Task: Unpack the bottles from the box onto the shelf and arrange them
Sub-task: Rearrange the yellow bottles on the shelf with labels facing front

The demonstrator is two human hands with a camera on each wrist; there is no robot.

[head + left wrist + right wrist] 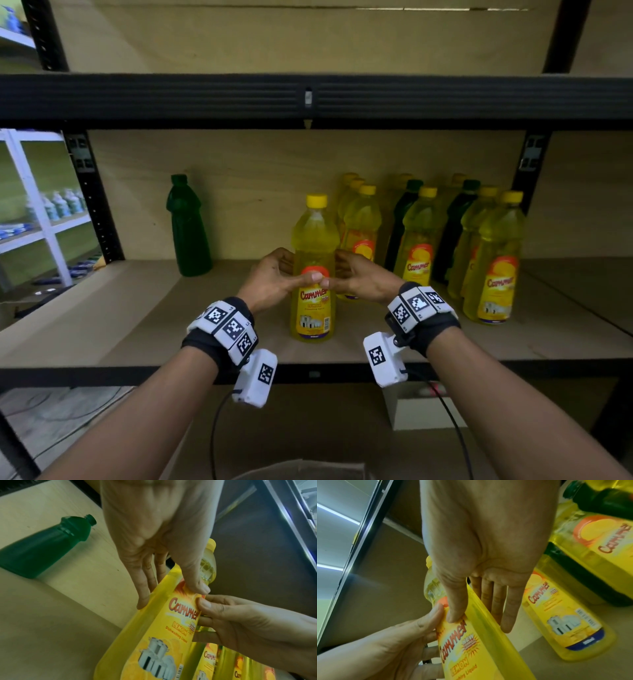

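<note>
A yellow bottle with a yellow cap and an orange "Cammer" label stands upright near the front of the wooden shelf. My left hand holds its left side and my right hand its right side. Both thumbs press on the label and nearly meet. In the left wrist view the left hand pinches the yellow bottle between thumb and fingers. The right wrist view shows the right hand doing the same on the yellow bottle.
A lone green bottle stands at the back left. Several yellow and dark green bottles stand in rows on the right, close to my right hand. A black beam runs overhead. White racks stand far left.
</note>
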